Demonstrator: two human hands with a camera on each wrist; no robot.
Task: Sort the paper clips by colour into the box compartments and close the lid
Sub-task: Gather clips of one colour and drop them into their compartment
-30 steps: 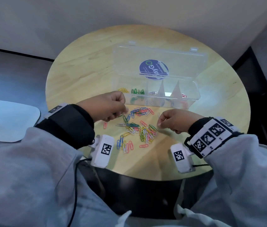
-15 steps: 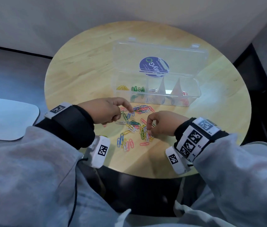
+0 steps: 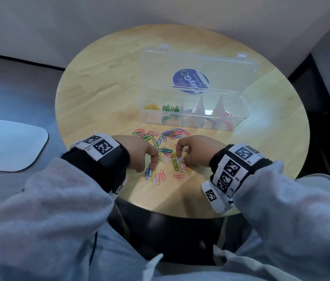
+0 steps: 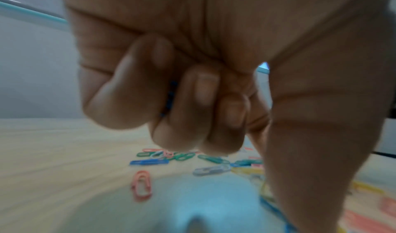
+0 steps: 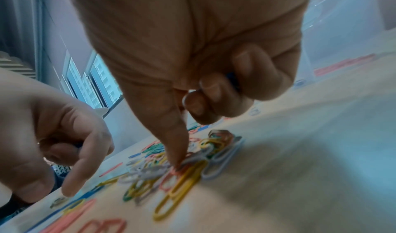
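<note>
A clear box (image 3: 241, 116) stands open, its lid (image 3: 221, 67) tilted back; its compartments hold yellow (image 3: 151, 107), green (image 3: 170, 108), white, blue and red (image 3: 229, 123) clips. A loose pile of mixed paper clips (image 3: 168, 153) lies in front of it. My left hand (image 3: 152, 166) reaches down at the pile's near left with one finger out, and its curled fingers (image 4: 188, 111) hold blue clips (image 4: 170, 97). My right hand (image 3: 180, 157) presses a fingertip (image 5: 177, 162) into the pile, while its curled fingers (image 5: 252, 77) grip a blue clip (image 5: 232, 76).
The round wooden table (image 3: 103, 94) ends close to my body, with the wall just behind the box. A white rounded surface (image 3: 8, 145) sits lower at the left. Stray pink and blue clips (image 3: 158, 176) lie near the front edge.
My left hand pulled back from the far side of the pile to its near left. My right hand slid left onto the middle of the pile.
</note>
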